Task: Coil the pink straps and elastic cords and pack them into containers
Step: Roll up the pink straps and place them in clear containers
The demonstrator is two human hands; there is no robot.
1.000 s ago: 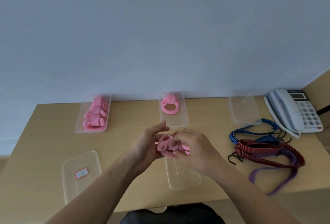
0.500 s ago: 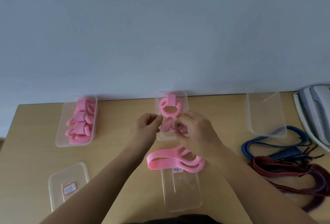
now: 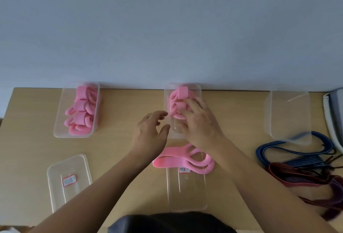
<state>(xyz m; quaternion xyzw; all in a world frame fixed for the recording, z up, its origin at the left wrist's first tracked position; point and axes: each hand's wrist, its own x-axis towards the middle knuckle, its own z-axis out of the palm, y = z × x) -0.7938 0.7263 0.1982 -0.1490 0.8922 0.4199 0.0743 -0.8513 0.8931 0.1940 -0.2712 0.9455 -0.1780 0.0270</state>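
With the right hand (image 3: 196, 125), at centre frame, holds a coiled strap (image 3: 178, 109) down inside the middle container (image 3: 198, 91), fingers curled over the top of the roll and thumb tucked at its near side. Hovers the left hand (image 3: 150, 134) just beside that container's left wall, fingers loosely bent, gripping nothing.

Shares the box with a finished coil (image 3: 182, 91) at the far end, touching the held one.

Looks soft, light and springy: a flat pink band, likely to unroll on release unless wedged against a wall or the neighbouring coil. Best taken across the outer wrap, squeezing the loops together, never by a single loop. No risk of breakage, and hardly any weight to manage.

Just below the hands, a loose strap (image 3: 178, 160), uncoiled, draped over the far end of a clear lid (image 3: 186, 192). Should lift easily by the broad flat end at its left. Twin loops at its right probably floppy and prone to dangle.

At upper left, a full container (image 3: 59, 121) packed with coils. At upper right, an empty container (image 3: 289, 121). At the right edge, elastic cords (image 3: 297, 158), blue and dark red, heaped together. Probably stretchy and apt to snag one another, with ends too blurred to read. At lower left, a second lid (image 3: 68, 179).
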